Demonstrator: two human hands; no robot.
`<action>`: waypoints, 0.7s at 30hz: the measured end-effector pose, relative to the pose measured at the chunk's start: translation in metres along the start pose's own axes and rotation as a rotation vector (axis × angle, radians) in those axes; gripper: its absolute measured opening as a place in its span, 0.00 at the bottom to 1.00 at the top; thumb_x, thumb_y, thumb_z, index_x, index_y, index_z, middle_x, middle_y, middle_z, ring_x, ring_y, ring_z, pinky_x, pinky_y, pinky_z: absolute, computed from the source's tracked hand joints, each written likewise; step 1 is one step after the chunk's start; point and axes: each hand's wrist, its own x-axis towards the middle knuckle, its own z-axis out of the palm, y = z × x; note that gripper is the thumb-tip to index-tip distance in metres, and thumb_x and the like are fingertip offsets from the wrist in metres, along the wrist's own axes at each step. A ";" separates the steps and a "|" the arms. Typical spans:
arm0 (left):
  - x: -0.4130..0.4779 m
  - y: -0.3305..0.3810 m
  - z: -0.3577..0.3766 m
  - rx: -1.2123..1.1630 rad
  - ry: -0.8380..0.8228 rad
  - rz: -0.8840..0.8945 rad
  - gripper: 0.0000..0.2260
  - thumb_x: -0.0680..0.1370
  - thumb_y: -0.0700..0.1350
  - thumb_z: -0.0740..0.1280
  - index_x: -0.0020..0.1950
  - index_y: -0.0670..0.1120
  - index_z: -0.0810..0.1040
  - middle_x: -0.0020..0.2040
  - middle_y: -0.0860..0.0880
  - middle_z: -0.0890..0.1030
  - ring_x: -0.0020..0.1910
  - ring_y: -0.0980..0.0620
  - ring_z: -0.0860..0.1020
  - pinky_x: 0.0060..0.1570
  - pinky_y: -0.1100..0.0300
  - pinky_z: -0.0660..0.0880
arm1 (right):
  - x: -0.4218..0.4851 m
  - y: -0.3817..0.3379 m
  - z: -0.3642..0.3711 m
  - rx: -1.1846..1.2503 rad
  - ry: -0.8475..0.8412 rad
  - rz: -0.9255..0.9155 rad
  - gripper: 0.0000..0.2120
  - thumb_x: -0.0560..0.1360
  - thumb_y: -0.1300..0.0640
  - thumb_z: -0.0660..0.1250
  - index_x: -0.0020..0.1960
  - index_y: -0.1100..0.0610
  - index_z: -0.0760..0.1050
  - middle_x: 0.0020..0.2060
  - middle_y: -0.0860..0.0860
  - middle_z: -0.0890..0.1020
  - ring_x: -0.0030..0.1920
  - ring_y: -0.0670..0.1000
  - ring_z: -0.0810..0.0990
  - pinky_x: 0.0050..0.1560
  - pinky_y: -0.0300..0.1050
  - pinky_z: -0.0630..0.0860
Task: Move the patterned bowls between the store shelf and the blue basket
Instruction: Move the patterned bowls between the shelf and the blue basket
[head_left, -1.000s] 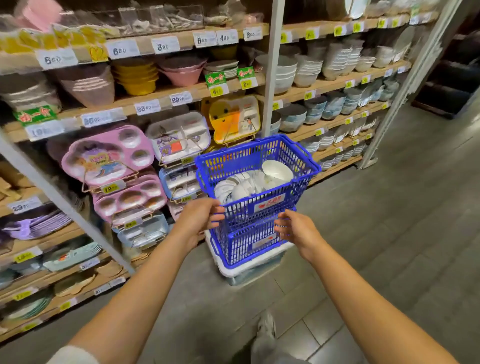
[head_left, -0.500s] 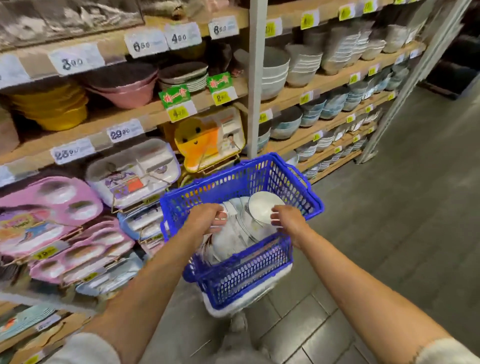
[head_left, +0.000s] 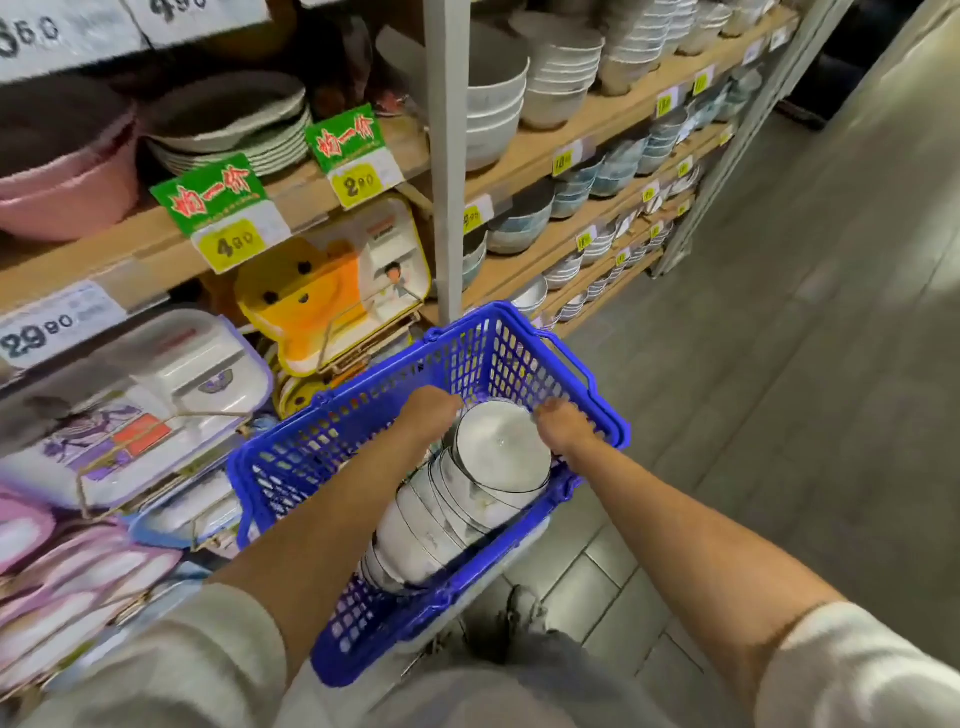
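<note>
Both grips on the end bowl of the bowl stack (head_left: 457, 499), lying in the blue basket (head_left: 332, 415)
Left grip (head_left: 431, 415) and right grip (head_left: 563, 427) clasp opposite rim sides, fingertips hidden; probably so the nested lot lifts together. Long axis runs from between the grips down toward the wearer, mouths up and away. Store shelf (head_left: 524, 161) beyond the grips
</note>
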 end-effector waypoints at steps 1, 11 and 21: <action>0.006 -0.003 0.004 0.049 -0.018 0.000 0.06 0.78 0.42 0.63 0.42 0.42 0.74 0.44 0.43 0.74 0.45 0.45 0.72 0.45 0.56 0.68 | 0.008 0.000 0.003 -0.063 -0.019 -0.005 0.17 0.81 0.58 0.55 0.66 0.64 0.70 0.65 0.62 0.74 0.64 0.62 0.73 0.60 0.48 0.69; 0.031 -0.050 0.039 0.157 -0.202 -0.051 0.23 0.77 0.40 0.61 0.73 0.48 0.69 0.67 0.42 0.76 0.64 0.42 0.74 0.65 0.50 0.72 | 0.059 0.021 0.033 -0.401 -0.206 -0.017 0.24 0.80 0.61 0.58 0.74 0.64 0.58 0.70 0.62 0.69 0.70 0.62 0.68 0.68 0.49 0.65; 0.044 -0.059 0.064 0.380 -0.029 -0.119 0.20 0.80 0.40 0.56 0.72 0.41 0.65 0.66 0.37 0.74 0.63 0.39 0.73 0.62 0.51 0.71 | 0.083 0.029 0.026 -0.529 -0.221 -0.072 0.17 0.81 0.60 0.57 0.68 0.64 0.69 0.64 0.62 0.74 0.65 0.62 0.72 0.60 0.49 0.71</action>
